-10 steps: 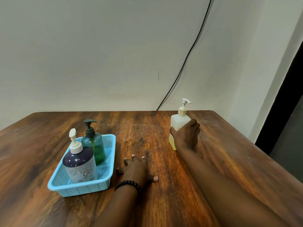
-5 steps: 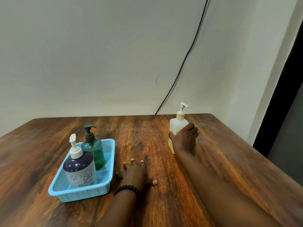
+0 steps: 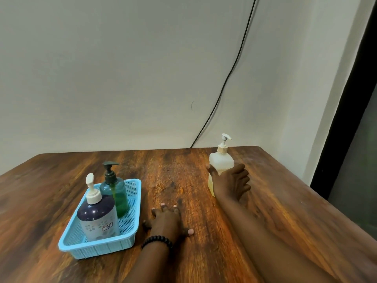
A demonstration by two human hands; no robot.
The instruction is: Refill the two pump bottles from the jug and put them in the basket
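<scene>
A light blue basket stands on the left of the wooden table. It holds two upright pump bottles: a dark blue one with a white pump in front and a green one with a dark pump behind. My left hand lies flat on the table just right of the basket, fingers spread. A translucent pump bottle with yellowish liquid stands at the back right. My right hand is in front of its lower part, thumb at its left side, fingers spread off to its right.
The wooden table ends close behind and to the right of the translucent bottle. A black cable runs down the wall to the table's back edge. A dark door frame stands at the right.
My right hand's fingers, wrapped around the translucent bottle before, have spread off it to the right. The view has tilted up a little. My left hand and the basket stay put.
</scene>
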